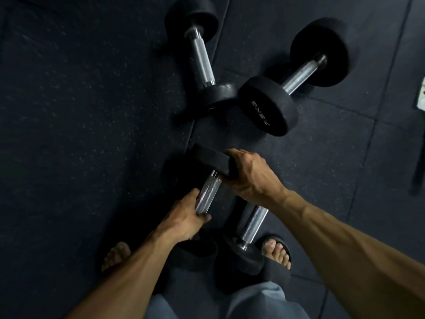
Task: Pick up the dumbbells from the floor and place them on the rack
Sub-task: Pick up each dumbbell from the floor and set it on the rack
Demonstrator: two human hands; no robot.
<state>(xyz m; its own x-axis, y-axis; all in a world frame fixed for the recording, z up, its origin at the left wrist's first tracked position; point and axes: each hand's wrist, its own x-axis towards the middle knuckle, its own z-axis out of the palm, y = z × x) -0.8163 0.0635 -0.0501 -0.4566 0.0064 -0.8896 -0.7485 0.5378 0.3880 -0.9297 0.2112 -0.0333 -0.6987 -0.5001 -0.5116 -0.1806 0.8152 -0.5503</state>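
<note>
Several black dumbbells with steel handles are on the dark rubber floor. The nearest dumbbell (210,187) is tilted, its far head raised. My left hand (184,217) is wrapped around the lower part of its handle. My right hand (249,176) grips the raised far head from the right side. A second dumbbell (251,223) lies just right of it, partly under my right wrist. Two more dumbbells lie farther off: one (202,63) at top centre, another (299,77) to its right, marked 7.5 kg. The rack is out of sight.
My feet in sandals (277,250) stand either side of the near dumbbells. A white cloth (421,94) and a dark strap (419,166) lie at the right edge. Floor mat seams run across the right half.
</note>
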